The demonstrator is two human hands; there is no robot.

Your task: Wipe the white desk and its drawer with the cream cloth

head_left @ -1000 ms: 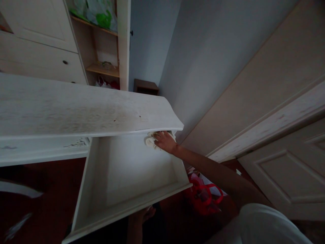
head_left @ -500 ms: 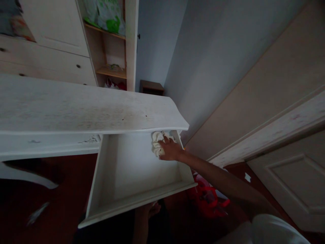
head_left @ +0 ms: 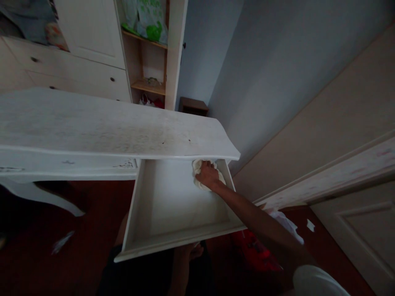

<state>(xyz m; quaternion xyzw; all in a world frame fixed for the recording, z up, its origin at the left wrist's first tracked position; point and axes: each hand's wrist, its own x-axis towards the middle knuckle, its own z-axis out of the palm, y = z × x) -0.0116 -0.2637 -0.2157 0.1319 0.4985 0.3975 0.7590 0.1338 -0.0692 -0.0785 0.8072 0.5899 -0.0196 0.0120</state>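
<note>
Inside the pulled-out white drawer (head_left: 173,205), my right hand (head_left: 208,174) presses a crumpled cream cloth (head_left: 200,183) against the bottom, close to the back right corner. Its fingers are bent over the cloth. My left hand (head_left: 196,250) is low, just under the drawer's front edge and partly covered by it. The left fingers look curled; what they hold, if anything, is hidden. The drawer belongs to a white table (head_left: 123,127) whose top has dark smudges and worn patches.
Beyond the table stand a white cabinet (head_left: 92,61) and open shelves (head_left: 148,85) with a plastic bag (head_left: 151,20). A grey wall and a panelled door (head_left: 370,222) are to the right. Red items (head_left: 257,250) lie on the dark red floor, beside white fabric (head_left: 286,226).
The view has shifted, so the furniture appears farther right. My right hand has turned on the cloth and stays near the drawer's back right corner. My left hand stays beneath the drawer front.
</note>
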